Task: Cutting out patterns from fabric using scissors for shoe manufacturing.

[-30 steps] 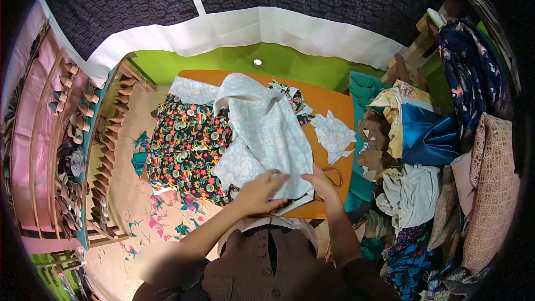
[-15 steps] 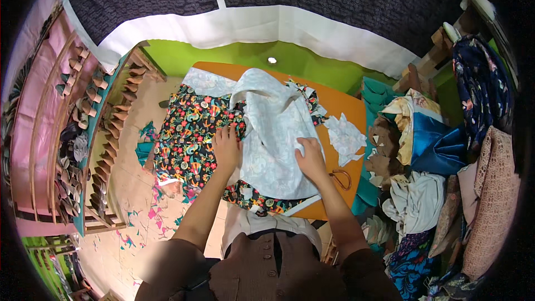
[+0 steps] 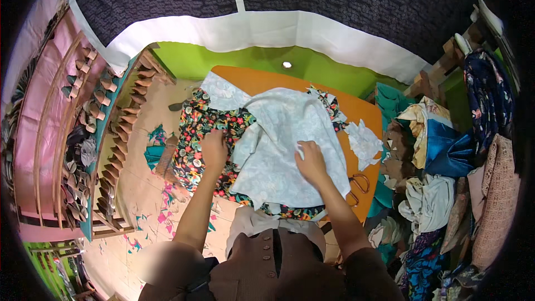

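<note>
A black fabric with a bright multicoloured floral print (image 3: 192, 139) lies across an orange table and hangs over its left side. On top of it is a pale bluish-white fabric piece (image 3: 278, 134), mostly spread out with soft folds at its left. My left hand (image 3: 213, 150) is on the floral fabric with its fingers bent in and seems to pinch the cloth. Resting on the pale piece, my right hand (image 3: 311, 161) has its fingers apart and holds nothing. A pair of scissors (image 3: 358, 185) lies near my right forearm, with its blades hidden under the cloth.
Pale fabric scraps (image 3: 363, 142) lie on the orange table (image 3: 251, 81) at the right. Piles of folded cloth (image 3: 429, 200) stand beyond that side. To the left, a rack (image 3: 114, 159) holds rows of shoe-shaped forms. Coloured scraps (image 3: 167, 203) litter the tiled floor.
The pale piece has been spread flatter and wider, toward the lower right. My left fingers have bent in from a stretched position. The whole view has shifted slightly.
</note>
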Available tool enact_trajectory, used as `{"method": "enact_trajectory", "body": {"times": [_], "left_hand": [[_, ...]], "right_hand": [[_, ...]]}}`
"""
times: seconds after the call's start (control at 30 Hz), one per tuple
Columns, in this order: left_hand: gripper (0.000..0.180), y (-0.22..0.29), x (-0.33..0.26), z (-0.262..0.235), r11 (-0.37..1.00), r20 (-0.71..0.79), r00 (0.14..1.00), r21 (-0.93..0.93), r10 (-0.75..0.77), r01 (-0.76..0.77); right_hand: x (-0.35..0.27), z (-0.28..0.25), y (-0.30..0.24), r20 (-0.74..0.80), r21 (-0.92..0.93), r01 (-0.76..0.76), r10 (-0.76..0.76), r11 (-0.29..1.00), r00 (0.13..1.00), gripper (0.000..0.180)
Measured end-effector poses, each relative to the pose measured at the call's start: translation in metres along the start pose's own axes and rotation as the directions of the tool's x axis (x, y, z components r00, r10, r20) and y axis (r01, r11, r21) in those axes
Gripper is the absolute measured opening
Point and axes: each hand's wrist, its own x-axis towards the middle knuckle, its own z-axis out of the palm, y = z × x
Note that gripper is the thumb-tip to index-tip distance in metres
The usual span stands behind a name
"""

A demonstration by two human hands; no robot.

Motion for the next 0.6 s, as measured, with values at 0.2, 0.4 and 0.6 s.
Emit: {"method": "enact_trajectory", "body": {"times": [0.2,0.4,0.6], "left_hand": [[0.016,0.006,0.055,-0.001,0.963,-0.215,0.975,-0.270,-0.063,0.002],[0.022,0.035,0.144,-0.024,0.886,-0.297,0.951,-0.416,0.082,-0.207],[0.020,0.022,0.120,0.018,0.902,-0.104,0.969,-0.354,0.224,-0.246]], "right_hand": [[-0.003,0.036,-0.022,0.168,-0.050,-0.050,0.058,0.998,0.984,0.042],[-0.012,0.054,-0.027,0.180,-0.020,-0.076,0.079,0.997,0.981,0.045],[-0.020,0.060,-0.019,0.151,-0.121,-0.081,0.099,0.989,0.984,0.045]]}}
